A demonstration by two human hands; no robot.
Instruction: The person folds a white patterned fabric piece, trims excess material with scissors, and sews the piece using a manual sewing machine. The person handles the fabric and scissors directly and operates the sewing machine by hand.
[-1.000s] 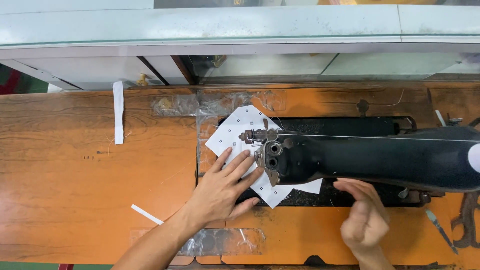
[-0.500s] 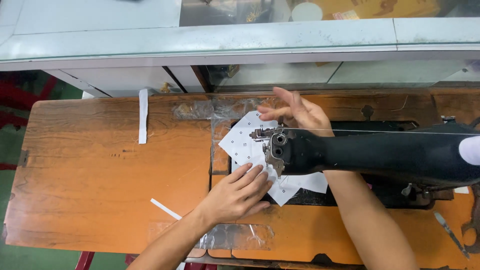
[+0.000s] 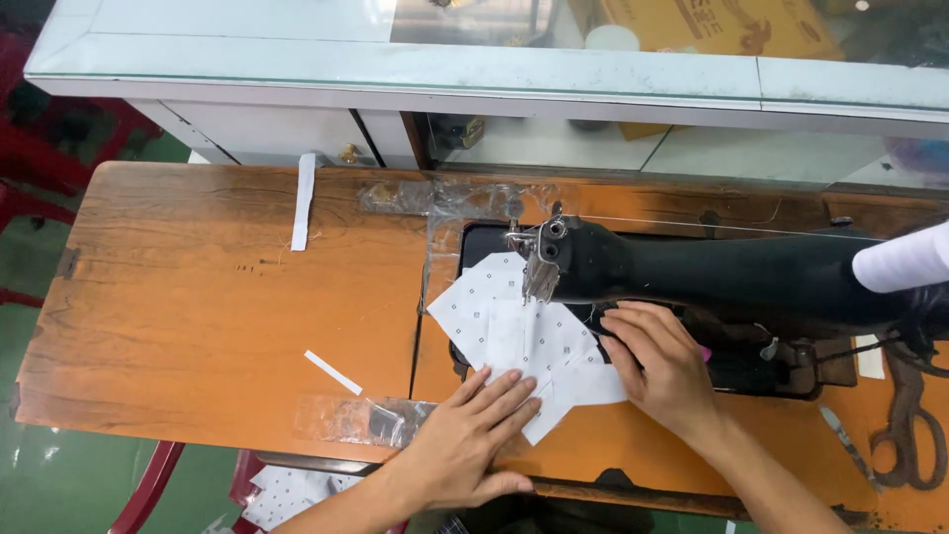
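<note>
With the white dotted fabric [image 3: 514,331] lying under the needle head of the black sewing machine [image 3: 712,272], I press my left hand [image 3: 474,440] and right hand [image 3: 662,371] flat, fingers spread, at its near edge; stitching appears barely begun.

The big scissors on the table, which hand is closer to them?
Right. The right hand rests on the white dotted fabric, well left of the scissors; the left hand lies farther left.

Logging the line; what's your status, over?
Left hand flat on dotted cloth. Right hand flat on its right edge. Cloth under black sewing machine. Scissors far right, clear.
</note>
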